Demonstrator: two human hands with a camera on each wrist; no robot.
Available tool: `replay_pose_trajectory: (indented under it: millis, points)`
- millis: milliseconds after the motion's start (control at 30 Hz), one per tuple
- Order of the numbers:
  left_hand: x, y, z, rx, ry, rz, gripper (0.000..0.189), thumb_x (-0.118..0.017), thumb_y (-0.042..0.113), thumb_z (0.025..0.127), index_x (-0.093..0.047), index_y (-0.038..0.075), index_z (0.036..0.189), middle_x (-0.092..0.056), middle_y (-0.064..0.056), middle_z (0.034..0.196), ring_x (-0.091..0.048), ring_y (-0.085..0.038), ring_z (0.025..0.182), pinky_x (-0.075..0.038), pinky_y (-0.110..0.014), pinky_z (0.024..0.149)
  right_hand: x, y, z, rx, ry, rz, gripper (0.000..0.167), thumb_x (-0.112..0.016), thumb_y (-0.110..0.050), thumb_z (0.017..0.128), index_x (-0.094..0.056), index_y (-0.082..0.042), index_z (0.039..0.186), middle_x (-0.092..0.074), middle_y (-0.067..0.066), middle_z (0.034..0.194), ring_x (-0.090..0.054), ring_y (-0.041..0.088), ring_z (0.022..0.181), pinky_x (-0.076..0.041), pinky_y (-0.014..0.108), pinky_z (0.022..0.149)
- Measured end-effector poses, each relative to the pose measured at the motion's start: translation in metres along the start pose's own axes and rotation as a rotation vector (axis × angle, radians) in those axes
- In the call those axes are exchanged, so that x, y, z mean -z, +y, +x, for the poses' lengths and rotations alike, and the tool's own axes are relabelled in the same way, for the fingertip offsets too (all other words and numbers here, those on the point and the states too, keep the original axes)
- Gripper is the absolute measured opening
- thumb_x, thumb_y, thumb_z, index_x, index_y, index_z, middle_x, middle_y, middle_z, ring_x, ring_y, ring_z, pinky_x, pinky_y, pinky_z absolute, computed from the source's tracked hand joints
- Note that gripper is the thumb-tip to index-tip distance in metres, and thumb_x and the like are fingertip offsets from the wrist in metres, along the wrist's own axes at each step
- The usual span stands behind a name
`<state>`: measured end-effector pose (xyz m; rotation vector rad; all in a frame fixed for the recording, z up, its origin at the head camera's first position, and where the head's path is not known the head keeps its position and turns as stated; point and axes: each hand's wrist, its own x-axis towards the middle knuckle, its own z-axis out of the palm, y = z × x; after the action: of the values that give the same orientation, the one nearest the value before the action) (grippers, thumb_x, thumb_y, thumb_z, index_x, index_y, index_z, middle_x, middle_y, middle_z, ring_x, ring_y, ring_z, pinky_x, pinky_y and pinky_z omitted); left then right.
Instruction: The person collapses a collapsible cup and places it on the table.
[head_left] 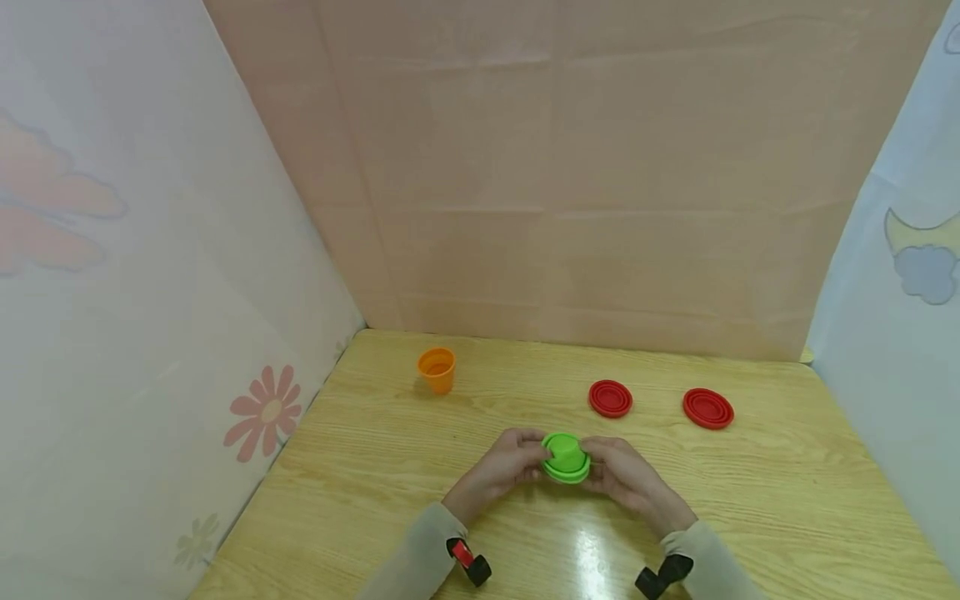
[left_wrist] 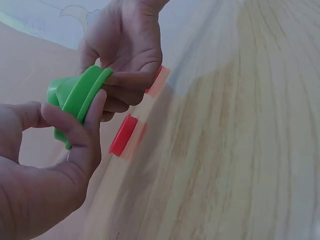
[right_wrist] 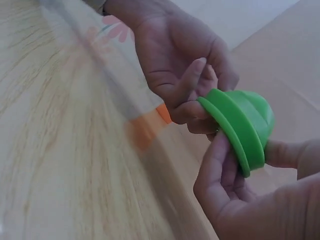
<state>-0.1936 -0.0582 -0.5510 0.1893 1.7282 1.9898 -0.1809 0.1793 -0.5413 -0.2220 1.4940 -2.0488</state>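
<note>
Basically, head view: left grip [head_left: 513, 460] and right grip [head_left: 624, 473] both pinch the green cup [head_left: 567, 458] from opposite sides, above the table [head_left: 352, 508]; step in hand looks like reshaping it. Orange cup [head_left: 438, 372] stands upright at back left, tapered; near red cup [head_left: 611, 399] and far red cup [head_left: 708, 408] lie flat, concentric rings showing. Left wrist view: thumb and fingers bent around the rim, green wall dented, smooth and rubbery, likely silicone; table wood-grained. Right wrist view: lopsided dome pokes out past a thick, flanged rim. Next move probably calls for steady rim support plus even thumb pressure on the bulge; push direction, can't tell.
</note>
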Motion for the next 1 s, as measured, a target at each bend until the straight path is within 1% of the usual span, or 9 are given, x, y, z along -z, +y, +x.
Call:
replay_pose_trajectory:
  millis: [100,167,267,367,567,667,833,933,1000]
  points:
    - [-0.001,-0.001,0.001,-0.012,0.072,0.041,0.046,-0.065,0.005,0.093,-0.059,-0.008,0.137,-0.075,-0.006,0.107,-0.058,-0.007,0.075,-0.049,-0.015,0.060,0.004,0.000,0.000,-0.003,-0.083,0.080,0.034,-0.039,-0.012,0.113,-0.073,-0.016,0.116,-0.076,-0.005,0.112,-0.072,0.011,0.108,-0.060,0.033,0.099]
    - [0.000,-0.001,0.001,-0.025,0.106,0.068,0.046,-0.065,0.005,0.093,-0.060,-0.007,0.136,-0.076,-0.006,0.105,-0.058,-0.008,0.073,-0.049,-0.016,0.059,0.006,-0.001,-0.001,-0.001,-0.126,0.129,0.035,-0.039,-0.008,0.113,-0.072,-0.014,0.121,-0.075,-0.003,0.118,-0.071,0.013,0.112,-0.059,0.033,0.103]
    - [0.001,-0.002,0.001,-0.037,0.125,0.080,0.043,-0.065,0.004,0.092,-0.062,-0.005,0.134,-0.075,-0.003,0.097,-0.057,-0.008,0.070,-0.048,-0.016,0.058,0.008,-0.001,-0.001,0.000,-0.158,0.176,0.033,-0.040,-0.004,0.111,-0.069,-0.010,0.127,-0.074,0.000,0.123,-0.071,0.014,0.116,-0.058,0.033,0.106]
    - [0.001,-0.003,0.001,-0.043,0.127,0.079,0.042,-0.065,0.003,0.090,-0.063,-0.003,0.132,-0.074,-0.001,0.090,-0.058,-0.009,0.067,-0.048,-0.016,0.057,0.007,-0.001,-0.001,-0.009,-0.156,0.186,0.032,-0.041,-0.002,0.111,-0.067,-0.009,0.129,-0.074,0.001,0.125,-0.071,0.014,0.118,-0.057,0.034,0.107]
    - [-0.002,0.000,0.000,-0.050,0.112,0.079,0.041,-0.066,0.005,0.091,-0.064,0.000,0.132,-0.076,0.000,0.089,-0.059,-0.008,0.066,-0.050,-0.018,0.058,0.005,-0.001,-0.001,-0.016,-0.121,0.150,0.026,-0.045,-0.002,0.109,-0.067,-0.010,0.122,-0.075,0.000,0.119,-0.071,0.012,0.114,-0.058,0.032,0.103]
    - [0.000,0.000,-0.001,-0.042,0.065,0.057,0.041,-0.065,0.006,0.093,-0.063,0.001,0.133,-0.076,0.001,0.090,-0.061,-0.008,0.069,-0.052,-0.019,0.061,0.004,-0.001,-0.001,-0.009,-0.093,0.125,0.026,-0.048,-0.003,0.108,-0.069,-0.011,0.120,-0.076,-0.001,0.117,-0.072,0.011,0.112,-0.059,0.031,0.101]
    - [0.005,-0.003,0.000,-0.020,-0.031,0.008,0.046,-0.067,0.007,0.096,-0.057,0.002,0.141,-0.075,0.000,0.101,-0.064,-0.008,0.078,-0.055,-0.019,0.067,-0.002,-0.003,-0.001,0.004,0.047,0.047,0.023,-0.054,-0.003,0.105,-0.068,-0.006,0.123,-0.077,-0.003,0.112,-0.074,0.009,0.105,-0.062,0.030,0.095]
    - [0.005,-0.003,-0.001,-0.029,-0.042,0.021,0.049,-0.071,0.008,0.096,-0.056,0.004,0.143,-0.074,-0.003,0.110,-0.064,-0.009,0.082,-0.055,-0.020,0.069,-0.004,-0.004,0.000,0.000,0.133,0.009,0.027,-0.059,-0.005,0.102,-0.065,0.000,0.128,-0.077,-0.003,0.108,-0.075,0.009,0.101,-0.063,0.029,0.091]
    - [0.003,-0.002,-0.001,-0.039,-0.031,0.041,0.051,-0.074,0.008,0.095,-0.056,0.005,0.143,-0.073,-0.005,0.112,-0.064,-0.010,0.083,-0.055,-0.020,0.069,-0.005,-0.004,-0.001,-0.005,0.154,0.001,0.030,-0.059,-0.006,0.102,-0.062,0.002,0.130,-0.077,-0.002,0.109,-0.075,0.009,0.101,-0.063,0.029,0.091]
